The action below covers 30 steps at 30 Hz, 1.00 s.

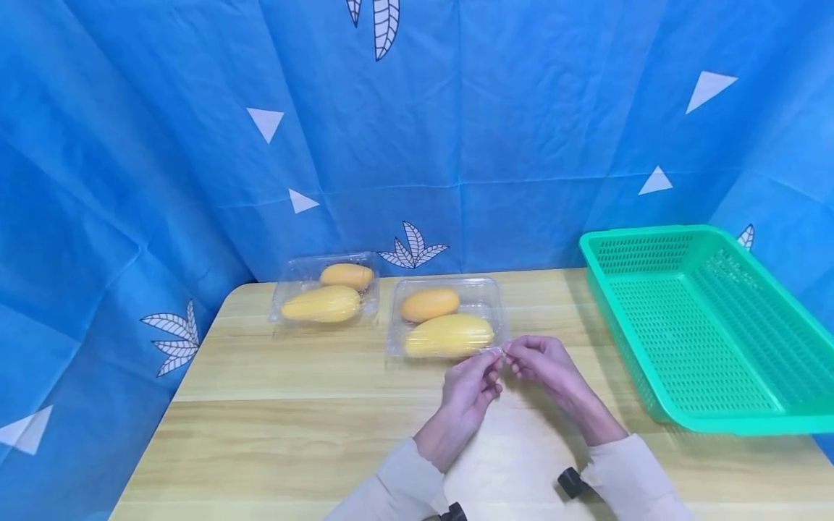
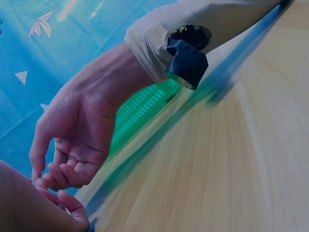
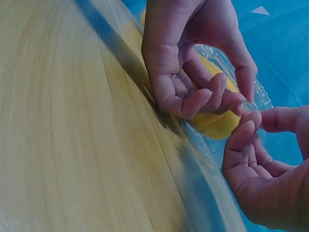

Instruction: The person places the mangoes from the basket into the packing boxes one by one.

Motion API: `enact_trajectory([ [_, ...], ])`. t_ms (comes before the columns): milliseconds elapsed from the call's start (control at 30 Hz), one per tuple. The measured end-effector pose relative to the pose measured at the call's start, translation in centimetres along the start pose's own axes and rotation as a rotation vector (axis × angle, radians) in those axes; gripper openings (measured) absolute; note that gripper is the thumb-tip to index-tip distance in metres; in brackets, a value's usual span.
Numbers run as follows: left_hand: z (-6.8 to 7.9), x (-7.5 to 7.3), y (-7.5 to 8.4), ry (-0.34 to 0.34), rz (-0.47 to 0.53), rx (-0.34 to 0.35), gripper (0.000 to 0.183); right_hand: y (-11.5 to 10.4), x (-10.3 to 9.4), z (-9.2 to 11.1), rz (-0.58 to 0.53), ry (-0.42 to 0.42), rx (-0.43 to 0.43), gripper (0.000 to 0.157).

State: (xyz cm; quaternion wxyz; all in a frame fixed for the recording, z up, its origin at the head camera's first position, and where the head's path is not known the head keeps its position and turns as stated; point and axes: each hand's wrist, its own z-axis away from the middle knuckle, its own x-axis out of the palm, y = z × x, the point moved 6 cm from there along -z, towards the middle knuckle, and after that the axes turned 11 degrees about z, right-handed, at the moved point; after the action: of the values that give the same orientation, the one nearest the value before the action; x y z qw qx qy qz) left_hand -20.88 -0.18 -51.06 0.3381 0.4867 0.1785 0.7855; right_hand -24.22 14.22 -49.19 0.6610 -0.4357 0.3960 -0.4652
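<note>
A clear plastic clamshell box [image 1: 481,295] holds a large yellow, mango-like fruit [image 1: 449,336] and a smaller orange-yellow one [image 1: 430,305]. At its near right corner, my left hand [image 1: 468,391] pinches the edge between thumb and forefinger. Right beside it, my right hand [image 1: 547,367] pinches the same corner, the fingertips of both hands almost meeting. The right wrist view shows the left hand [image 3: 193,63] in front of part of the yellow fruit [image 3: 217,126], with the right hand [image 3: 265,179] at the box's rim. In the left wrist view the box is hidden.
To the left stands a second clear box [image 1: 293,276] with two similar yellow fruits [image 1: 322,304]. A large green perforated basket [image 1: 723,347] sits on the right of the wooden table [image 1: 274,427]. Blue printed cloth [image 1: 521,130] hangs behind the table and at its sides.
</note>
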Motion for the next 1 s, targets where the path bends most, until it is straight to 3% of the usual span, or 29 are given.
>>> enact_trajectory([
  [333, 0.2, -0.1, -0.3, 0.052, 0.012, 0.005, 0.01, 0.0, 0.2, -0.1, 0.016, 0.007, -0.009, 0.021],
  [667, 0.6, 0.5, -0.1, 0.047, 0.005, 0.03, 0.02, -0.3, -0.3, -0.3, 0.033, -0.013, -0.013, 0.019],
  [1000, 0.7, 0.7, -0.3, 0.073, -0.012, 0.024, 0.016, -0.4, -0.8, 0.0, -0.044, -0.128, 0.0, 0.018],
])
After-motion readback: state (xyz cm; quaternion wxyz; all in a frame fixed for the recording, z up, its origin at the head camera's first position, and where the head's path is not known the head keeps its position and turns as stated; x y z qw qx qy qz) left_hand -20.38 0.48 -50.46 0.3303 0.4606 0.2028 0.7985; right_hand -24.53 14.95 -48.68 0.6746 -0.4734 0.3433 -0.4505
